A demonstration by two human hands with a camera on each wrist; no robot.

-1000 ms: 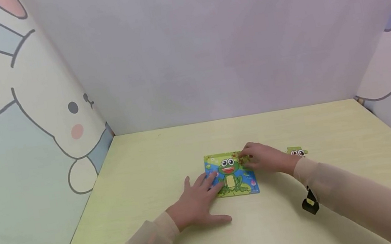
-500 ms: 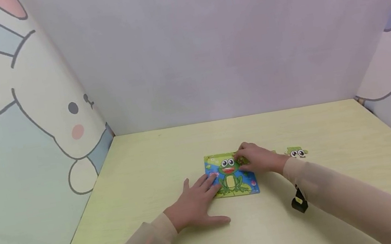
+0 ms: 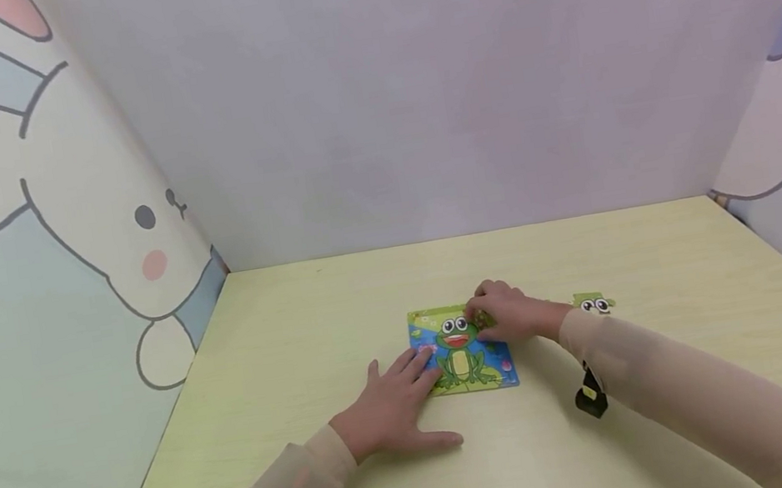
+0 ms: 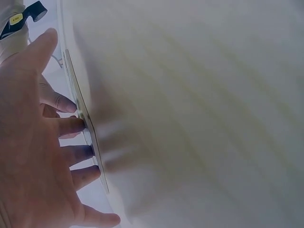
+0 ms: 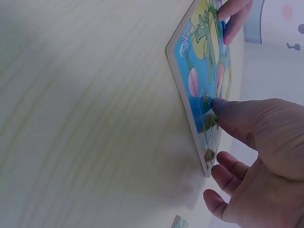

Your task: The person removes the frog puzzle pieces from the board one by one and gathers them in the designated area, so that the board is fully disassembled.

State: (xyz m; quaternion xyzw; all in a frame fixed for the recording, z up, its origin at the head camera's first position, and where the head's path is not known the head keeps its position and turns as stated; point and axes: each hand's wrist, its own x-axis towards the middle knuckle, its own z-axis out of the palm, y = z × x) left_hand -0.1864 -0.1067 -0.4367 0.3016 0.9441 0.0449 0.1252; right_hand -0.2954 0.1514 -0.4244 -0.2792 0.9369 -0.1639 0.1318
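Observation:
A frog picture puzzle board (image 3: 461, 364), blue and green, lies flat on the table. Spread fingers of my left hand (image 3: 395, 410) rest on its left side, the thumb apart on the table; the left wrist view shows the fingertips along the board's thin edge. Over the upper right corner, my right hand (image 3: 511, 313) pinches a small puzzle piece (image 3: 482, 320) between thumb and fingers. Its outline is mostly covered by the fingers. In the right wrist view the thumb (image 5: 232, 116) touches the piece at the board's surface.
On the pale wooden table (image 3: 281, 319), a loose puzzle piece with frog eyes (image 3: 594, 305) lies right of the board, partly behind the right forearm. A purplish wall (image 3: 445, 101) stands at the back. Side walls carry a rabbit drawing (image 3: 92, 171) and another cartoon.
My right hand has moved slightly left over the board's upper right corner, with the puzzle piece in its fingers. The left hand stays nearly still on the board.

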